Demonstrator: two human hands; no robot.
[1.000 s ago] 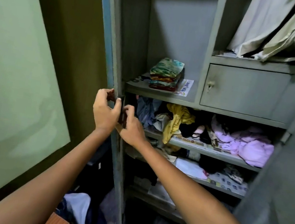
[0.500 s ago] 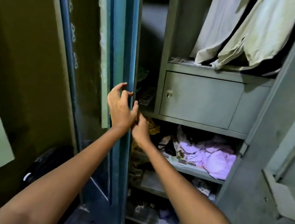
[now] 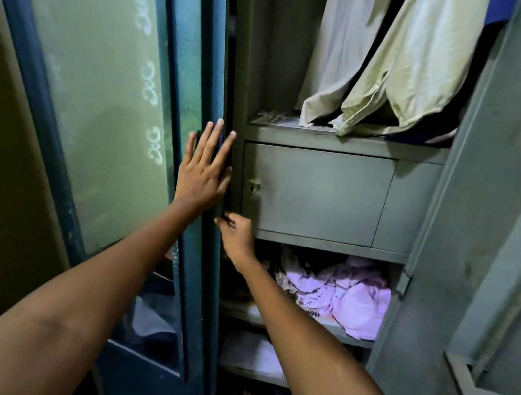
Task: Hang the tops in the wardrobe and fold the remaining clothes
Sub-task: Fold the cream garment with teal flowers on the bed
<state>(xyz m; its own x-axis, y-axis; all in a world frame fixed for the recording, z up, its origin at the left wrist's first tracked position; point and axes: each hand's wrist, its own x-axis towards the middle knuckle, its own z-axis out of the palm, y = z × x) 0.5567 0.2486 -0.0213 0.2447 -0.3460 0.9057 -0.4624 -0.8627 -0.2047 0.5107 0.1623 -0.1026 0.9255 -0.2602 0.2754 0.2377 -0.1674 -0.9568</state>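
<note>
Head view: left hand (image 3: 203, 173) flat on upright wardrobe door (image 3: 181, 86).

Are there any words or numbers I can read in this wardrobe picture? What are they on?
None can be read.
Dark print on the paper lining under the pink clothes: too small and blurred.
White curly marks on the door's frosted panel: a pattern, not letters.
</note>
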